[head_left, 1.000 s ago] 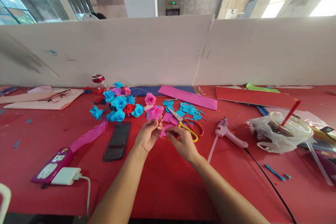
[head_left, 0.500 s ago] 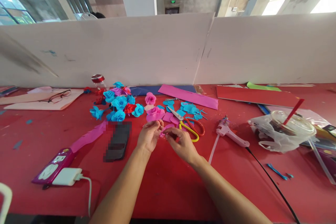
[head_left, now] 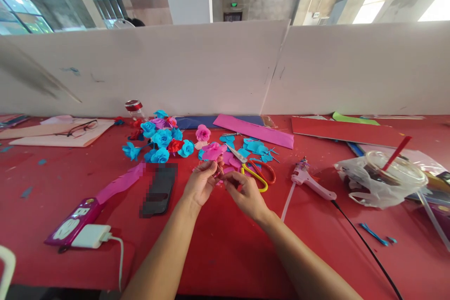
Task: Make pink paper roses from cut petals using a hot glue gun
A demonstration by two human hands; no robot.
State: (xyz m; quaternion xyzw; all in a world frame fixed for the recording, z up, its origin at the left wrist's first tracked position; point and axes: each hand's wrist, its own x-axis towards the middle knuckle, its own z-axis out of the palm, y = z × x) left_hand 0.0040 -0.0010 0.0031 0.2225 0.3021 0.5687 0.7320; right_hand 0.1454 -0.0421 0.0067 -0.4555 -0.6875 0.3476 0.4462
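Note:
Near the middle of the red table, my left hand [head_left: 203, 182] is closed on the thin stem of a pink paper flower [head_left: 213, 151], whose bloom stands just above the fingers. My right hand [head_left: 243, 193] is pinched at the lower end of that stem, close beside the left fingertips; what exactly lies between its fingers is too small to tell. Scissors [head_left: 258, 174] with yellow and red handles lie open just behind my right hand. Pink and blue paper petals [head_left: 256, 146] are scattered around them.
Blue, red and purple paper flowers [head_left: 161, 138] lie at the back left, with a black phone [head_left: 160, 192] in front. A pink glue gun [head_left: 311, 180] with a black cord and a bagged cup [head_left: 390, 173] are at the right.
The pink flower has shifted slightly right and tilted, its bloom now seen more from the side. Both hands remain close together, with small finger movements.

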